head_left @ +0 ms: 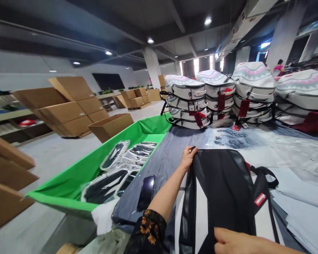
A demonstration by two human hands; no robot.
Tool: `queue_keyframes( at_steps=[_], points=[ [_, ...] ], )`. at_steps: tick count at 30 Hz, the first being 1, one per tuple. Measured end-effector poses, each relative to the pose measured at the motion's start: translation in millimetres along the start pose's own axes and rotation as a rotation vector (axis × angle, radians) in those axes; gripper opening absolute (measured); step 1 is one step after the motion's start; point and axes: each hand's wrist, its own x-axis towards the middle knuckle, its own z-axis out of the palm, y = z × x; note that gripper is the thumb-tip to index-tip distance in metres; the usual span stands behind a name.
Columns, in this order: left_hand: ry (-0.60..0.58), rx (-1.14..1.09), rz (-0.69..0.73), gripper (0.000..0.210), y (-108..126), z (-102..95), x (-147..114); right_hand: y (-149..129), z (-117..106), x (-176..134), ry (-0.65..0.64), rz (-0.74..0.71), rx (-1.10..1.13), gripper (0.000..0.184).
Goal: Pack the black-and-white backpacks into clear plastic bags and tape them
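A black and white backpack (225, 183) lies on the grey cloth-covered table with its black back panel up and its shoulder straps showing. At its top left corner, my left hand (188, 157) is closed on the black edge or strap end. Lower down, my right hand (229, 241) is curled against the left strap near the bottom of the picture; its fingertips are partly hidden. A red and white label (259, 199) sits on the right strap.
Stacked white backpacks (186, 100) with red tags line the table's far side. Clear plastic bags (293, 151) and white sheets (304, 215) lie at right. Left are a phone (146, 192), a green bin (66, 176) holding bagged backpacks (108, 185), and cardboard boxes (69, 116).
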Motion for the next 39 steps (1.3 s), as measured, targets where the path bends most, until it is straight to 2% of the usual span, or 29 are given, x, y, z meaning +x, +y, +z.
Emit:
queue_keyframes(
  at_steps=[3, 4, 6, 8, 9, 10, 11, 12, 14, 16, 17, 20, 22, 23, 25, 27, 29, 30, 32, 33, 35, 37, 39],
  points=[
    [0.050, 0.172, 0.021, 0.034, -7.4, 12.4, -3.6, 5.9, 2.7, 0.9, 0.023, -0.088, -0.176, 0.015],
    [0.058, 0.228, 0.038, 0.030, -7.9, 14.6, -5.3, 8.7, -7.0, -3.4, 0.064, -0.133, -0.212, 0.017],
    [0.060, 0.308, 0.079, 0.028, -4.2, 15.8, -8.9, 18.8, -46.2, -18.7, 0.212, -0.154, -0.226, 0.031],
    [0.059, 0.410, 0.150, 0.039, 6.2, 16.2, -12.5, 38.1, -103.4, -36.4, 0.551, 0.050, -0.245, 0.039],
    [0.060, 0.493, 0.209, 0.047, 13.5, 18.0, -14.7, 51.4, -132.8, -42.9, 0.721, 0.223, -0.286, 0.037],
    [0.053, 0.590, 0.284, 0.054, 21.5, 21.7, -17.5, 66.1, -159.1, -46.6, 0.824, 0.407, -0.312, 0.037],
    [0.033, 0.684, 0.373, 0.058, 29.7, 27.9, -20.8, 81.1, -180.6, -46.8, 0.859, 0.542, -0.274, 0.038],
    [-0.007, 0.759, 0.468, 0.059, 37.5, 36.7, -24.8, 94.9, -196.0, -43.8, 0.842, 0.634, -0.166, 0.040],
    [-0.134, 0.792, 0.629, 0.051, 50.1, 60.3, -33.0, 113.8, -209.7, -31.4, 0.785, 0.669, 0.030, 0.041],
    [-0.274, 0.708, 0.716, 0.041, 58.8, 87.5, -38.2, 115.9, -207.2, -19.3, 0.801, 0.602, 0.102, 0.041],
    [-0.333, 0.649, 0.742, 0.041, 62.4, 100.5, -38.6, 110.3, -203.1, -16.6, 0.876, 0.531, 0.080, 0.042],
    [-0.477, 0.520, 0.868, 0.056, 75.9, 130.0, -31.8, 75.9, -190.1, -25.8, 1.112, 0.167, -0.058, 0.046],
    [-0.553, 0.542, 1.023, 0.056, 88.1, 139.3, -24.1, 51.0, -185.2, -41.4, 1.096, -0.066, -0.177, 0.043],
    [-0.579, 0.579, 1.102, 0.047, 94.2, 140.6, -20.8, 42.0, -184.7, -49.7, 1.050, -0.122, -0.225, 0.040],
    [-0.585, 0.667, 1.203, 0.032, 103.1, 136.3, -17.7, 34.8, -188.3, -64.2, 1.024, -0.125, -0.276, 0.037],
    [-0.515, 0.754, 1.173, 0.032, 103.9, 124.5, -23.2, 40.6, -198.0, -72.1, 1.115, -0.047, -0.255, 0.043],
    [-0.445, 0.847, 1.008, 0.032, 95.2, 108.3, -40.5, 51.7, -210.8, -69.1, 1.226, 0.023, -0.166, 0.051],
    [-0.446, 0.889, 0.907, 0.031, 88.2, 99.6, -53.7, 56.3, -217.2, -62.5, 1.258, 0.027, -0.108, 0.053],
    [-0.530, 0.958, 0.754, 0.022, 71.8, 82.6, -87.1, 60.1, -228.1, -40.1, 1.277, -0.026, -0.005, 0.055],
    [-0.578, 0.980, 0.726, 0.017, 64.0, 74.7, -105.4, 59.3, -232.5, -25.5, 1.268, -0.064, 0.027, 0.056],
    [-0.600, 1.004, 0.723, 0.014, 51.3, 61.0, -140.4, 54.7, -239.8, 6.0, 1.246, -0.124, 0.052, 0.058],
    [-0.601, 0.955, 0.686, 0.013, 43.2, 50.5, -167.7, 51.3, -246.6, 35.5, 1.247, -0.135, 0.058, 0.061],
    [-0.719, 0.820, 0.570, 0.012, 38.5, 42.8, -185.0, 52.8, -253.0, 60.7, 1.243, -0.112, 0.063, 0.062]
  ],
)
